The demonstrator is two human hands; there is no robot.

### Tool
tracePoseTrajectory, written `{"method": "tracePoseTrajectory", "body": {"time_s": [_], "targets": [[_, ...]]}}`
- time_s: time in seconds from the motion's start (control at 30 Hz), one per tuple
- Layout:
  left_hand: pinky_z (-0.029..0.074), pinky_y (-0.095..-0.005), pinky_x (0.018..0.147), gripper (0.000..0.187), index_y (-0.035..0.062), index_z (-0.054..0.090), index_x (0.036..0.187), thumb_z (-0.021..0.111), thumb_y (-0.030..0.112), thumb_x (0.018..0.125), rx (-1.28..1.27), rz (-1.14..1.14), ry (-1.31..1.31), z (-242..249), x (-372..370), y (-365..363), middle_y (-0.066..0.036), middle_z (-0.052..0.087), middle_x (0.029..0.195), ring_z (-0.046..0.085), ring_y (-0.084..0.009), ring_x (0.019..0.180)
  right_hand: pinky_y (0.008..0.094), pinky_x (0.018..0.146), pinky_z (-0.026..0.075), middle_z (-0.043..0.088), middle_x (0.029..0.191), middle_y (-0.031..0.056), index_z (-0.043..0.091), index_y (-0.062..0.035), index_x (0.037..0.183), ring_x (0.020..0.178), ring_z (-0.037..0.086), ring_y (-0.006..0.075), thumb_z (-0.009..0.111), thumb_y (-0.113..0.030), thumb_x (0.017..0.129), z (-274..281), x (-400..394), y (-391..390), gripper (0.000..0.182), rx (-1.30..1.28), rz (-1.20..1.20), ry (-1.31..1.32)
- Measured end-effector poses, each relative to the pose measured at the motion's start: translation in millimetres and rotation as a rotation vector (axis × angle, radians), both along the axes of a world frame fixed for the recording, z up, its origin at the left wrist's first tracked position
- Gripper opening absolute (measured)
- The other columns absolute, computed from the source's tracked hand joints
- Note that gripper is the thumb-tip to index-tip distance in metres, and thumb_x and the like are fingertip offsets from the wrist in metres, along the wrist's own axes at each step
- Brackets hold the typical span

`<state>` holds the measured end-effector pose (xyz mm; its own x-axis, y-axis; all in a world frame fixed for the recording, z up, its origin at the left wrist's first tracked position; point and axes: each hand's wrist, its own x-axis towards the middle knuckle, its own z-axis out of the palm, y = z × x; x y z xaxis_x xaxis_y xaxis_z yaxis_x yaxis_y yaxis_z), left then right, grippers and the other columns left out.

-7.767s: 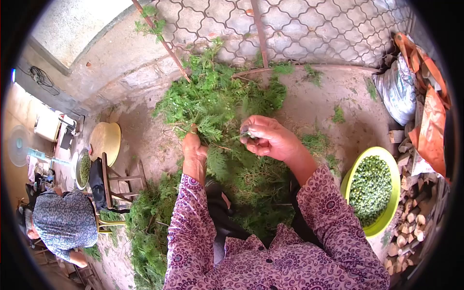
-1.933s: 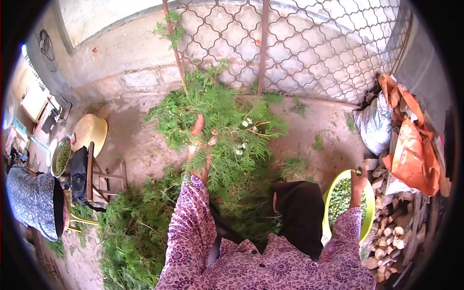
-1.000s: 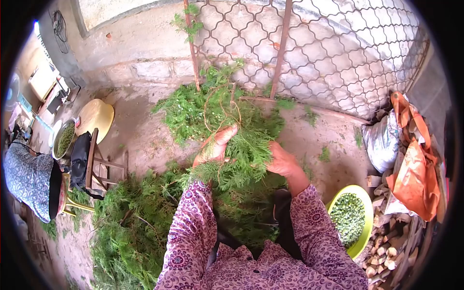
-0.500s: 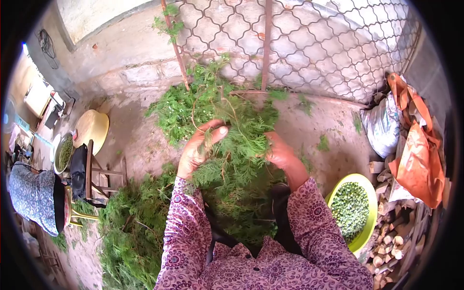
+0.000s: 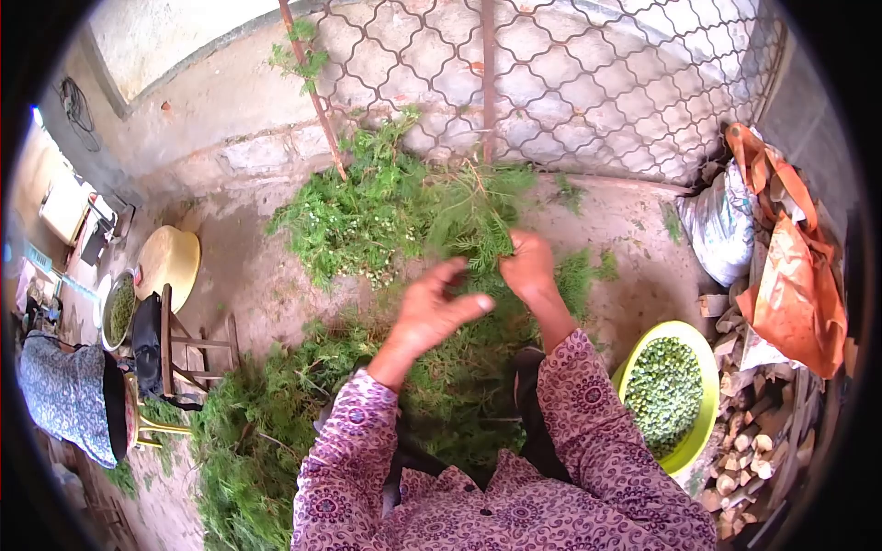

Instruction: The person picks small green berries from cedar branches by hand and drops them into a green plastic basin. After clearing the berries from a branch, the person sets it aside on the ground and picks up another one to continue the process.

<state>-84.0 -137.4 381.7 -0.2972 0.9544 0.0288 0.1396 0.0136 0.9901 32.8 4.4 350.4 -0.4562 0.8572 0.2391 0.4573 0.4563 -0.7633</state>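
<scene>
A leafy green branch point(image 5: 480, 220) hangs from my right hand point(image 5: 530, 266), whose fingers are closed round its near end. Lower and to the left, my left hand point(image 5: 436, 308) has its thumb and fingers apart, with nothing visible between them. Beyond the hands, a heap of green branches with small pale cones point(image 5: 344, 225) lies on the floor against the metal lattice. More cut greenery point(image 5: 253, 441) spreads over the floor at the left and between my legs. A yellow-green basin point(image 5: 703, 413) of small green cones stands to the right of my right arm.
Stacked firewood point(image 5: 740, 459), a white sack point(image 5: 721, 230) and an orange bag point(image 5: 795, 294) line the right side. A wooden stool point(image 5: 167, 340), a yellow round tub point(image 5: 172, 262) and a person in patterned clothing point(image 5: 69, 395) are at the left. Metal lattice point(image 5: 588, 92) stands ahead.
My left hand has let go of the greenery and moved down and right, its fingers now apart. The branch has swung away from me, still in my right hand. The view has shifted slightly.
</scene>
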Motion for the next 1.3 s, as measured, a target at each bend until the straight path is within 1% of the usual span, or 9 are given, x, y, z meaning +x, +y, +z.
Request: {"method": "tracePoseTrajectory", "body": {"time_s": [0.03, 0.1, 0.2, 0.37, 0.43, 0.6, 0.83, 1.1, 1.3], "targets": [[0.043, -0.0318, 0.085, 0.079, -0.0051, 0.039, 0.121, 0.076, 0.033, 0.062, 0.046, -0.053, 0.186, -14.4, 6.7, 5.3, -0.017, 0.052, 0.108, 0.052, -0.0229, 0.097, 0.0366, 0.06, 0.044, 0.058, 0.076, 0.0149, 0.058, -0.0057, 0.081, 0.065, 0.056, 0.0299, 0.062, -0.008, 0.063, -2.9, -4.8, -3.5, 0.019, 0.04, 0.01, 0.017], [0.042, -0.0303, 0.085, 0.081, -0.0086, 0.038, 0.119, 0.077, 0.035, 0.062, 0.101, 0.063, 0.126, -29.5, 15.6, 11.7, -0.016, 0.053, 0.107, 0.052, -0.0223, 0.097, 0.0384, 0.06, 0.044, 0.057, 0.075, 0.0149, 0.057, -0.0056, 0.079, 0.068, 0.055, 0.0335, 0.062, -0.01, 0.062, -2.4, -11.8, -12.4, 0.018, 0.079, 0.024, 0.037], [0.041, -0.0301, 0.083, 0.072, -0.009, 0.04, 0.112, 0.076, 0.032, 0.065, 0.126, 0.044, -0.443, -16.3, 9.6, 15.3, -0.013, 0.054, 0.103, 0.052, -0.0176, 0.093, 0.0418, 0.058, 0.042, 0.051, 0.069, 0.0135, 0.054, -0.0061, 0.071, 0.067, 0.053, 0.034, 0.058, -0.016, 0.063, 9.3, -18.8, -39.0, 0.013, 0.268, 0.156, 0.044], [0.043, -0.0288, 0.079, 0.057, -0.0037, 0.048, 0.108, 0.074, 0.027, 0.068, 0.09, 0.188, -0.58, -21.1, -10.9, 13.0, -0.009, 0.057, 0.098, 0.054, -0.0176, 0.088, 0.0412, 0.062, 0.044, 0.053, 0.071, 0.0133, 0.054, -0.0037, 0.077, 0.07, 0.054, 0.0332, 0.063, -0.011, 0.063, 11.2, -29.8, -55.7, 0.018, 0.294, 0.196, -0.075], [0.043, -0.0306, 0.08, 0.069, -0.0025, 0.039, 0.118, 0.076, 0.026, 0.066, -0.058, 0.244, -0.639, -23.6, -22.0, 12.1, -0.009, 0.056, 0.102, 0.055, -0.0192, 0.089, 0.0414, 0.063, 0.044, 0.053, 0.072, 0.014, 0.053, -0.003, 0.08, 0.071, 0.054, 0.0338, 0.065, -0.008, 0.061, 10.4, -31.6, -58.1, 0.023, 0.274, 0.255, -0.052], [0.045, -0.0331, 0.075, 0.089, -0.0037, 0.015, 0.127, 0.076, 0.021, 0.067, 0.026, 0.237, -0.79, -33.1, -26.3, 14.6, -0.013, 0.047, 0.115, 0.05, -0.0212, 0.1, 0.0416, 0.066, 0.044, 0.056, 0.083, 0.0175, 0.051, -0.0015, 0.091, 0.078, 0.054, 0.0361, 0.067, -0.005, 0.059, 12.4, -43.5, -65.9, 0.036, 0.214, 0.322, 0.003], [0.047, -0.0354, 0.071, 0.031, -0.0028, 0.045, 0.107, 0.053, 0.018, 0.085, -0.024, 0.398, -0.804, -47.1, -40.6, 19.5, -0.012, 0.056, 0.096, 0.056, -0.0211, 0.082, 0.0403, 0.069, 0.046, 0.057, 0.085, 0.0203, 0.05, 0.002, 0.105, 0.081, 0.056, 0.0358, 0.069, -0.008, 0.059, 9.6, -44.5, -75.1, 0.051, 0.231, 0.379, 0.066], [0.046, -0.0338, 0.053, 0.025, 0.0049, 0.053, 0.096, 0.041, 0.027, 0.09, -0.052, 0.343, -1.033, -35.3, -48.2, 17.9, -0.007, 0.059, 0.084, 0.058, -0.019, 0.068, 0.0283, 0.068, 0.048, 0.059, 0.096, 0.02, 0.047, 0.0053, 0.112, 0.083, 0.061, 0.0211, 0.067, -0.012, 0.067, 12.6, -32.0, -65.4, 0.052, -0.129, 0.439, 0.177], [0.048, -0.0348, 0.062, 0.027, 0.003, 0.051, 0.101, 0.04, 0.025, 0.091, -0.035, 0.25, -0.953, -34.1, -50.1, 17.0, -0.009, 0.059, 0.089, 0.058, -0.0211, 0.076, 0.0253, 0.073, 0.045, 0.058, 0.095, 0.0089, 0.048, 0.0015, 0.114, 0.085, 0.053, 0.0105, 0.057, -0.007, 0.079, 24.1, -17.1, -41.8, 0.037, -0.619, 0.507, 0.331]]}}
